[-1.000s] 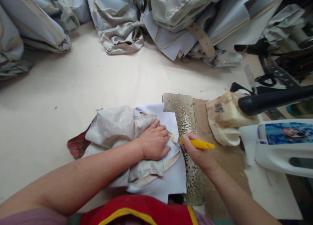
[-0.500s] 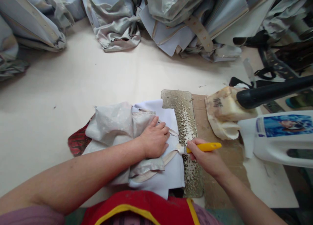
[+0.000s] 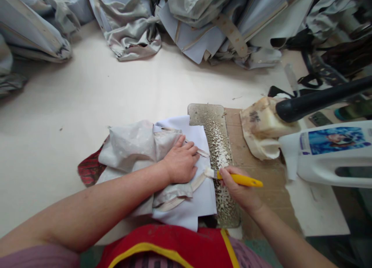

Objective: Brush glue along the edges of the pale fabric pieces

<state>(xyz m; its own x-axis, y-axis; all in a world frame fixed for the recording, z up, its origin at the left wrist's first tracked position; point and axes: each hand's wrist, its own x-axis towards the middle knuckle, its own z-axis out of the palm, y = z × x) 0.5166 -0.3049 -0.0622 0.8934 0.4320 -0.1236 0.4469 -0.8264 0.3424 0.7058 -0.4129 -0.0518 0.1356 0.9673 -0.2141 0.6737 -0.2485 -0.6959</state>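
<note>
Right hand (image 3: 240,188): closed around yellow-handled brush (image 3: 236,178), handle pointing toward right edge of bench (image 3: 87,101), white-coated bristle tip touching beige strip (image 3: 186,190) at right border of fabric piece (image 3: 162,159).

Left hand (image 3: 180,162): flat, palm down, fingers extended and slightly spread, pressing fabric piece; gripping nothing.

Fabric piece: crumpled grey-white material with white lining, near front edge of bench, partly over red cloth (image 3: 90,170).

Speckled slab (image 3: 219,155): just beside fabric, beneath brush tip, glue-spattered.

Glue-caked container (image 3: 263,126): right of slab, on brown board (image 3: 261,175).

White jug (image 3: 331,153): toward right edge, lying on its side.

Heaped garments (image 3: 203,23): along rear edge.
</note>
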